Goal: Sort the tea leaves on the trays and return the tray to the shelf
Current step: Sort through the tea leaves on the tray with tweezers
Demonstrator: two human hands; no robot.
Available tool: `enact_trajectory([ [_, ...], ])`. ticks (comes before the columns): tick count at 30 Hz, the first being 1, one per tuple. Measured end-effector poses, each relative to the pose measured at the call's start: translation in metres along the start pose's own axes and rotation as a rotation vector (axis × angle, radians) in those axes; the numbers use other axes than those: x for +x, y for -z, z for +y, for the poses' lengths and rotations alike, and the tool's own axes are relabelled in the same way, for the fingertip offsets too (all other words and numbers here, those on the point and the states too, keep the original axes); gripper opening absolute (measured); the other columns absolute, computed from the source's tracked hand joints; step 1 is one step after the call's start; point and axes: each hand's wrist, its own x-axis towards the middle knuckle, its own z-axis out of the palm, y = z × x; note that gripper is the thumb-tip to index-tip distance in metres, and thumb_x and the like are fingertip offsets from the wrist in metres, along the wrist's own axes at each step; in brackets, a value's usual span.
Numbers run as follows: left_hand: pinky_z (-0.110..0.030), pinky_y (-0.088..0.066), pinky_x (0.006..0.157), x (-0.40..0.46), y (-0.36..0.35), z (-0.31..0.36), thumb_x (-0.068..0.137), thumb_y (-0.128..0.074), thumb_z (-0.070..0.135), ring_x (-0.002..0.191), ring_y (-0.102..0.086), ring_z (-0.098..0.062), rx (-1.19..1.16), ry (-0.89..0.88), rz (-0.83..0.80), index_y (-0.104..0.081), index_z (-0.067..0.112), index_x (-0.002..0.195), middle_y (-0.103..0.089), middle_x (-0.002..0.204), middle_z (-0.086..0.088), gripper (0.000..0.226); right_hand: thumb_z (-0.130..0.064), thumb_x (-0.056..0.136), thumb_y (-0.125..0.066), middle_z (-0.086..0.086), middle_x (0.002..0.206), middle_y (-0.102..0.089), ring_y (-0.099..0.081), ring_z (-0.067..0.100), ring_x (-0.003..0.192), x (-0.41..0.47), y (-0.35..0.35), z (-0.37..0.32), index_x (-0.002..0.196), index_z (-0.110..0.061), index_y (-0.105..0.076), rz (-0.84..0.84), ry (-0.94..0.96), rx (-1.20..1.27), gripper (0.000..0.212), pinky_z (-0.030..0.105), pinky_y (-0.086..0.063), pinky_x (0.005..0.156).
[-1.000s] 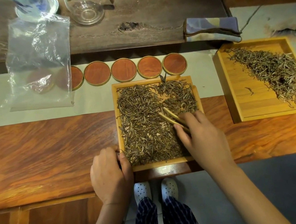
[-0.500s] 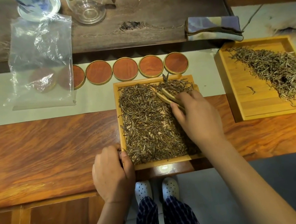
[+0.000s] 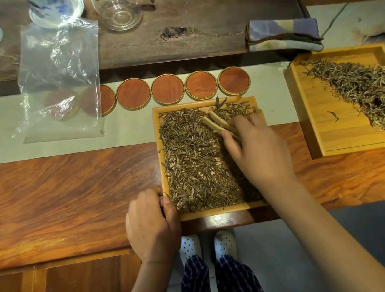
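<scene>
Tweezers (image 3: 217, 123) pinched in right hand (image 3: 256, 148) point up-left into the tea leaves (image 3: 193, 160), while left hand (image 3: 151, 224) grips the tray (image 3: 217, 211) corner nearest me.

Evenly lit, soft and fairly bright, with no hard shadows. Pale sheen on the table (image 3: 49, 196) near its front edge, and a small bright reflection just below the near tray (image 3: 217, 211). White glare on the creased plastic bag (image 3: 60, 71) and on the glass cup (image 3: 120, 15) far left. Faint soft shadow under the right hand (image 3: 256, 148), falling across the leaves (image 3: 188, 160). Wide-angle bending toward the edges, straight lines bowed at the far tray (image 3: 324, 141). Slight softness overall, fine leaf detail smeared; mild motion blur at the tongs (image 3: 217, 121).
</scene>
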Motion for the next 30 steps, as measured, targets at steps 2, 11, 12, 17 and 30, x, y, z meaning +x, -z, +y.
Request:
enact_trajectory([
  [2, -0.032, -0.025, 0.058, 0.000, 0.001, 0.001, 0.087, -0.036, 0.029, 0.062, -0.032, -0.016, 0.006, -0.007, 0.011, -0.038, 0.020, 0.076, -0.034, 0.070, 0.005, 0.014, -0.036, 0.097, -0.047, 0.008, 0.099, -0.056, -0.059, 0.028, 0.071, -0.005, 0.001, -0.011, 0.109, -0.012, -0.059, -0.009, 0.034, 0.030, 0.030, 0.028, -0.039, 0.051],
  [11, -0.032, -0.026, 0.057, 0.000, -0.001, 0.000, 0.086, -0.037, 0.031, 0.062, -0.031, -0.016, 0.012, -0.002, 0.008, -0.025, 0.028, 0.077, -0.031, 0.069, 0.007, 0.015, -0.038, 0.098, -0.044, 0.006, 0.104, -0.056, -0.059, 0.024, 0.068, -0.013, -0.005, -0.012, 0.117, -0.016, -0.058, -0.073, 0.020, -0.008, 0.032, 0.025, -0.035, 0.049],
  [12, -0.032, -0.026, 0.057, -0.001, -0.001, 0.000, 0.086, -0.037, 0.031, 0.062, -0.031, -0.016, 0.015, -0.005, 0.009, -0.024, 0.029, 0.077, -0.031, 0.069, 0.006, 0.015, -0.038, 0.098, -0.046, 0.007, 0.101, -0.057, -0.060, 0.025, 0.067, -0.015, -0.005, -0.011, 0.115, -0.015, -0.059, -0.056, 0.016, 0.005, 0.032, 0.025, -0.035, 0.048],
  [17, -0.033, -0.027, 0.057, -0.001, -0.001, 0.000, 0.086, -0.037, 0.031, 0.062, -0.033, -0.018, 0.022, 0.010, -0.006, -0.027, 0.026, 0.075, -0.034, 0.069, 0.005, 0.015, -0.038, 0.099, -0.043, 0.006, 0.101, -0.055, -0.058, 0.022, 0.067, -0.017, -0.007, -0.011, 0.115, -0.014, -0.058, -0.086, 0.039, -0.031, 0.032, 0.025, -0.037, 0.048],
  [30, -0.033, -0.028, 0.059, 0.000, 0.000, 0.001, 0.084, -0.037, 0.032, 0.064, -0.036, -0.020, 0.011, 0.043, -0.021, -0.040, 0.020, 0.077, -0.035, 0.070, 0.006, 0.015, -0.037, 0.099, -0.043, 0.006, 0.103, -0.055, -0.051, 0.019, 0.061, -0.014, -0.007, -0.012, 0.116, -0.014, -0.057, -0.079, 0.027, -0.019, 0.032, 0.023, -0.028, 0.043],
])
